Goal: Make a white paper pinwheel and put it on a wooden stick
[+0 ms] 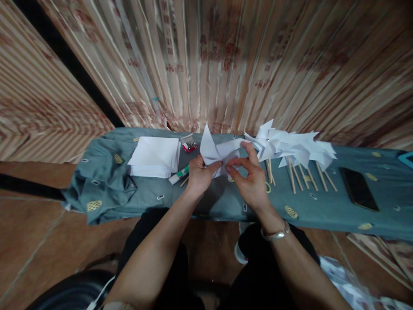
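Note:
My left hand (200, 174) and my right hand (250, 176) meet over a narrow bench and both pinch a folded white paper piece (215, 151) with pointed flaps sticking up. The fingers of both hands are closed on its middle. A silver bangle (274, 234) sits on my right wrist. To the right of my hands lie several finished white paper pinwheels (290, 146) on wooden sticks (297, 176).
The bench wears a grey-green patterned cloth (322, 206). A stack of white paper squares (156, 156) lies at the left, with a glue stick (179, 175) and a small red box (189, 147) beside it. A black phone (359, 188) rests at the right. Striped curtains (226, 64) hang behind.

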Tool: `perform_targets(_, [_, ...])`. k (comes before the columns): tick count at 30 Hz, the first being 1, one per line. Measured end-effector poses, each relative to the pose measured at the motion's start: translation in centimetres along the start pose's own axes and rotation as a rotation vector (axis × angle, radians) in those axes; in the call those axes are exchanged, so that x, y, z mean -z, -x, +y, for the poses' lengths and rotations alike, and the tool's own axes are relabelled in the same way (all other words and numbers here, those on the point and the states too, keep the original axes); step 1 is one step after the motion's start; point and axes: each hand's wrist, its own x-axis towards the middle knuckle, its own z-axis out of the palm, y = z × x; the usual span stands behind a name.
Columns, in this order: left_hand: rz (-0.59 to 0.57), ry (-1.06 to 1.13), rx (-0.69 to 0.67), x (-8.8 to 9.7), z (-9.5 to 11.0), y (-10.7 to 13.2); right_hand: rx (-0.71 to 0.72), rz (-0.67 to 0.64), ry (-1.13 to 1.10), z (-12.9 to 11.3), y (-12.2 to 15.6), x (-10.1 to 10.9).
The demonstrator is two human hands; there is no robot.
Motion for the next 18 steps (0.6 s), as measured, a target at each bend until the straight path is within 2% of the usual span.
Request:
perform_targets(8, [-0.034,0.012,-0.017,-0.5,0.4,0.3,-0.055,-0.043,-0.055,1.4,0.0,-0.1])
perform_targets(15, [-0.062,-0.075,-0.062,-0.2,0.1,0.3,-0.176,-0.073,-0.225,2.5,0.0,-0.3])
perform_targets(18, [-0.064,-0.105,-0.086,-0.1,0.1,0.3,-0.147,-0.111,-0.187,3.0,0.1,-0.4])
